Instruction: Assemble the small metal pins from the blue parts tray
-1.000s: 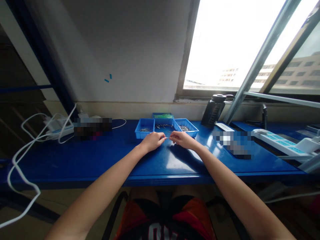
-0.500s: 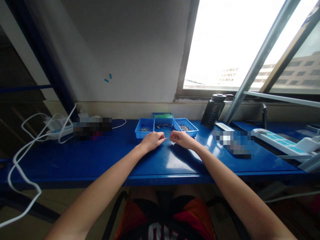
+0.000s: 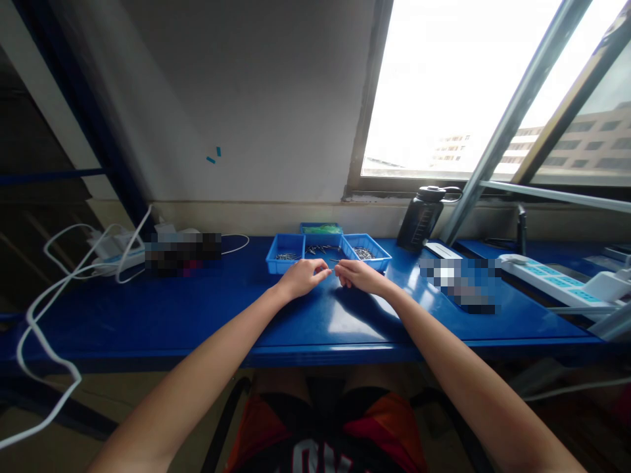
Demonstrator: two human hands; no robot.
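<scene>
Just in front of the blue bins, my left hand (image 3: 306, 278) and my right hand (image 3: 361, 276) meet almost tip to tip, low over the table. Each has thumb and fingers pinched together. A small thin metal piece (image 3: 333, 269) shows in the narrow gap between the fingertips; its exact kind is too small to make out. Behind my left hand sits a left blue bin (image 3: 271, 261) with small slim metal parts (image 3: 286, 256) in it. A right blue bin (image 3: 382, 253) holds more metal parts (image 3: 363, 252). Between the bins lie several dark, thin metal pieces (image 3: 319, 249).
A rear blue bin (image 3: 302, 230) contains green material (image 3: 323, 229). To the right stand a black bottle (image 3: 419, 220) and a white power strip (image 3: 552, 279). White cables (image 3: 37, 328) hang over the left side of the blue table (image 3: 207, 315). A metal post (image 3: 476, 177) rises at right.
My left hand has shifted slightly right, its fingers now stretched closer to the right hand's fingertips. Less of the thin metal piece shows between them. My right fingers have changed their grip a little.
</scene>
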